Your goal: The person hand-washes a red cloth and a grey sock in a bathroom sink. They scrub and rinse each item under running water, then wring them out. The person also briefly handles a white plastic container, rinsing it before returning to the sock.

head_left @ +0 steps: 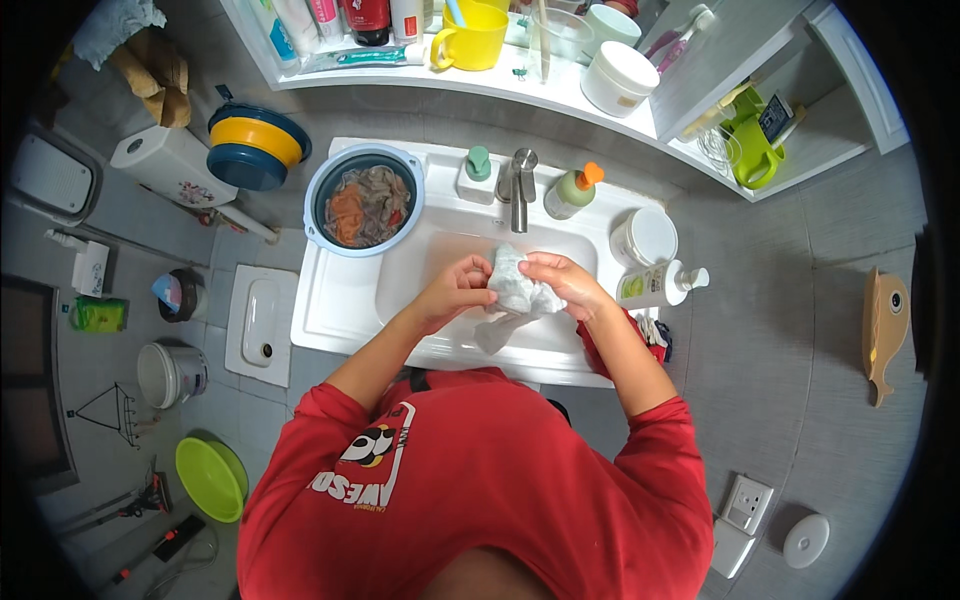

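Note:
Over the white sink basin (400, 290), a wet pale grey sock (513, 285) is bunched between my two hands, its loose end hanging toward the basin's near side. My left hand (455, 292) has its fingers curled and pinches the sock's left edge. From the right, my right hand (565, 283) grips the upper part with thumb and fingers. Just beyond the hands stands the metal faucet (519, 190). A blue-rimmed round basin (313, 205) at the left of the counter holds wet brown and grey clothes (370, 208).
Behind the sink are a green-topped dispenser (479, 172) and an orange-topped pump bottle (574, 190). A white tub (644, 238), a white pump bottle (660, 284) and red and dark cloth (652, 335) line the right side. A white shelf (480, 84) hangs above.

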A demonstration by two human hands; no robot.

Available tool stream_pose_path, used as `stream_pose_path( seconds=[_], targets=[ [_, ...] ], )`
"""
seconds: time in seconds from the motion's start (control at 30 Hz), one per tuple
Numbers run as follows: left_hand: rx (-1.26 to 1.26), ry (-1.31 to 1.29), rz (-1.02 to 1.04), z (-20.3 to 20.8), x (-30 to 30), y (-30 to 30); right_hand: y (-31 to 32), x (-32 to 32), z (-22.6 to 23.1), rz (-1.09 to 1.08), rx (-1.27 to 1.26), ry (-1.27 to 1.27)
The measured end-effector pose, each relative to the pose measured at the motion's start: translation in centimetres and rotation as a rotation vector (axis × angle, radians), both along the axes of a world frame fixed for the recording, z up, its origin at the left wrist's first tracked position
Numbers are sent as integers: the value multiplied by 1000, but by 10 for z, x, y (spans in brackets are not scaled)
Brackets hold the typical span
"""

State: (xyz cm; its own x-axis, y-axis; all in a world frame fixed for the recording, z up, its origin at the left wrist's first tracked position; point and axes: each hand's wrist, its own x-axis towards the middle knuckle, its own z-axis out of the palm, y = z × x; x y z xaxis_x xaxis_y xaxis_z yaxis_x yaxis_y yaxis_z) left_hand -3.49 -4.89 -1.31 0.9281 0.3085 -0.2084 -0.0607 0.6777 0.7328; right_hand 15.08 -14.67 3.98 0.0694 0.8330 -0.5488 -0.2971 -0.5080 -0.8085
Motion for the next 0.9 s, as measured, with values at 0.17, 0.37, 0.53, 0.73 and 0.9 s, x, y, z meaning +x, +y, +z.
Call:
stream_pose_path(
  seconds=[0.17,0.37,0.53,0.73,0.9],
  targets=[
    [14,237,-30,17,1,1,-8,-2,-17,176,411,-541],
    [451,67,136,-9,-1,-2,-11,-4,-8,59,107,-23],
    [616,1,74,-7,-2,-4,-14,-5,-23,-32,148,-4],
    [1166,113,262,33,9,-6,-15,-26,-12,115,522,-1144],
    [883,33,320,20,10,-2,-17,-22,13,-9,465,-768]
  ],
)
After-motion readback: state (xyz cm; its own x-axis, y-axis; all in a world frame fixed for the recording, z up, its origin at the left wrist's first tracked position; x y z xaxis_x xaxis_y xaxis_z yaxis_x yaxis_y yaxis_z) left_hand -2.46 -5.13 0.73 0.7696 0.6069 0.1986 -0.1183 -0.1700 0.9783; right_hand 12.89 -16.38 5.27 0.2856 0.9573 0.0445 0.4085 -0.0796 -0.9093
